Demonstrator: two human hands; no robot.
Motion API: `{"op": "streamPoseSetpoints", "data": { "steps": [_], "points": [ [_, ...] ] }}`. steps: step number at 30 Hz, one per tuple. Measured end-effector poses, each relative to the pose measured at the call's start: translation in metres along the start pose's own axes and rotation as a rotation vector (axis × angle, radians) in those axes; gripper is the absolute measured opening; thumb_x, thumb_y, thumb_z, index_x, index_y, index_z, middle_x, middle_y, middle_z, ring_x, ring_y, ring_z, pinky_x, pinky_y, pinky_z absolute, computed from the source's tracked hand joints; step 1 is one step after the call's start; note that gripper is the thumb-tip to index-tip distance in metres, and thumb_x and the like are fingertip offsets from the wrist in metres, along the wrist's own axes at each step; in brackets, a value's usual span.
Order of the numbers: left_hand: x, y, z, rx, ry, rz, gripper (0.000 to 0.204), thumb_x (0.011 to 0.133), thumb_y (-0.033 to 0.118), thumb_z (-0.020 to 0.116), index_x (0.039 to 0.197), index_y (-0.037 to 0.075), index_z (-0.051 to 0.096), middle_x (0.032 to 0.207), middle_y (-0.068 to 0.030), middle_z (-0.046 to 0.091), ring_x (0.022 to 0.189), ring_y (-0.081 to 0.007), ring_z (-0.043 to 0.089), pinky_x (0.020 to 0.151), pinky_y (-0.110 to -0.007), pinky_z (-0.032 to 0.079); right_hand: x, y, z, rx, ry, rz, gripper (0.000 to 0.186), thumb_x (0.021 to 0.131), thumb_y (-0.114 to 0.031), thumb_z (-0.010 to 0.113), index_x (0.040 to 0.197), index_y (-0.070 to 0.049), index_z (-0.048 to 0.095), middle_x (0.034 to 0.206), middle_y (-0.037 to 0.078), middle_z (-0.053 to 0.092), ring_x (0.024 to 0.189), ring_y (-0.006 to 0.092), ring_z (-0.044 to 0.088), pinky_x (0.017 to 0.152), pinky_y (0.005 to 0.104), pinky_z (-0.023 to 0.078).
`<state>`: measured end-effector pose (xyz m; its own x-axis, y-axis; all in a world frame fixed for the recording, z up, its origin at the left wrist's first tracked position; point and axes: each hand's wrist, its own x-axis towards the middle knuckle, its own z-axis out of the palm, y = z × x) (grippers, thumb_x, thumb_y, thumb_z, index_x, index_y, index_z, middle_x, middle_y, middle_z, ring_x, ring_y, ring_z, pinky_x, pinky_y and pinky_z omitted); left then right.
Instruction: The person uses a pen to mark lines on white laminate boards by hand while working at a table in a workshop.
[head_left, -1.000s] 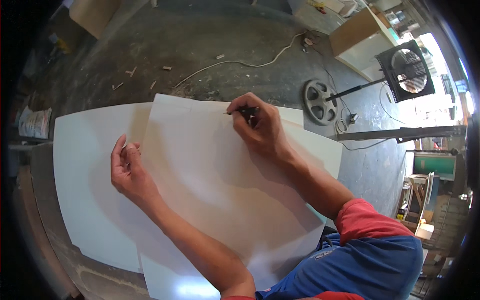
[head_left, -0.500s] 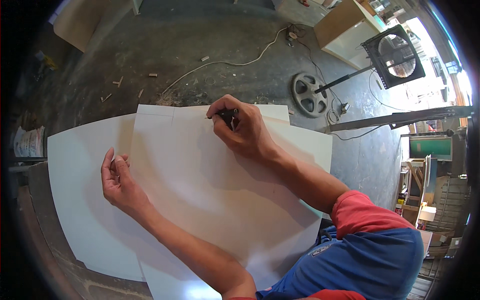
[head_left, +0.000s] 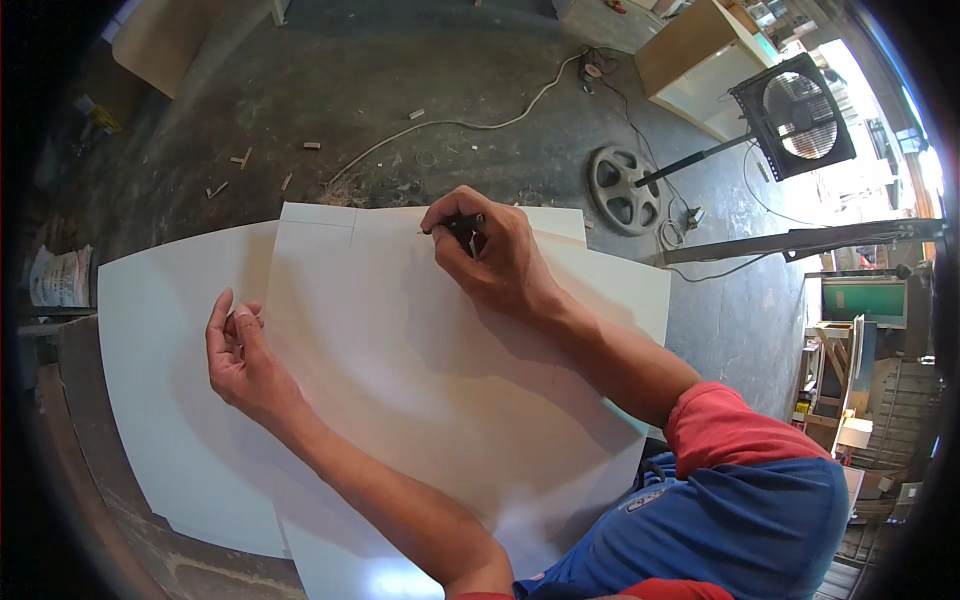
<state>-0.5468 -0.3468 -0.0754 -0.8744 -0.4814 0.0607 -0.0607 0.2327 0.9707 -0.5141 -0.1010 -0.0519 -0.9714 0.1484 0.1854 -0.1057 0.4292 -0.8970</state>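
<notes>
Basically, the dark grey floor [head_left: 340, 80] is the widest thing in view, and it stretches behind the work. In front of it lies a big white board [head_left: 165, 350], reaching out on the left and also on the right. Over it lies a second white board [head_left: 400, 340], which covers its middle part; the person is bent above this one, in a blue shirt [head_left: 720, 520] with red sleeves. At the upper right stands a wooden cabinet [head_left: 690, 60], and nearer is a black fan [head_left: 800, 112] on a pole with a round, wheel-like base [head_left: 625, 190]. At the far left there is a pale sack [head_left: 60, 276].

The two hands are well apart. The right hand [head_left: 495, 255] is near the far edge of the upper board, with thumb and fingers closed around a black pen [head_left: 465, 226]. Its tip points to the left, close to the board; I cannot tell if it touches. The left hand [head_left: 238, 355] is near the left edge of the same board, with fingers loosely bent.

A pale cable [head_left: 450, 124] curves across the floor, where small wood pieces [head_left: 312, 146] are scattered. Finally, thin lines [head_left: 352, 232] cross near the upper board's far left corner.
</notes>
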Motion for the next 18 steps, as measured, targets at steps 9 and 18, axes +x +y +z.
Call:
{"op": "streamPoseSetpoints", "data": {
  "steps": [9, 18],
  "points": [
    [0.0, 0.001, 0.0, -0.005, 0.0, 0.013, 0.024, 0.097, 0.014, 0.063, 0.116, 0.004, 0.072, 0.086, -0.0035, 0.07, 0.079, -0.0098, 0.061, 0.08, -0.027, 0.053, 0.0, -0.005, -0.002, -0.011, -0.023, 0.026, 0.009, 0.088, -0.003, 0.06, 0.096, -0.003, 0.064, 0.067, 0.001, 0.053, 0.059, 0.0061, 0.044, 0.054, 0.026, 0.035],
    [0.002, -0.004, 0.0, -0.032, 0.018, 0.017, 0.027, 0.095, 0.013, 0.064, 0.118, 0.002, 0.071, 0.088, -0.005, 0.07, 0.082, -0.0119, 0.063, 0.078, -0.027, 0.052, -0.001, 0.004, 0.0, 0.02, -0.005, 0.047, 0.011, 0.087, -0.002, 0.063, 0.098, -0.002, 0.062, 0.072, 0.006, 0.059, 0.063, 0.0101, 0.052, 0.058, 0.0279, 0.044]
  ]
}}
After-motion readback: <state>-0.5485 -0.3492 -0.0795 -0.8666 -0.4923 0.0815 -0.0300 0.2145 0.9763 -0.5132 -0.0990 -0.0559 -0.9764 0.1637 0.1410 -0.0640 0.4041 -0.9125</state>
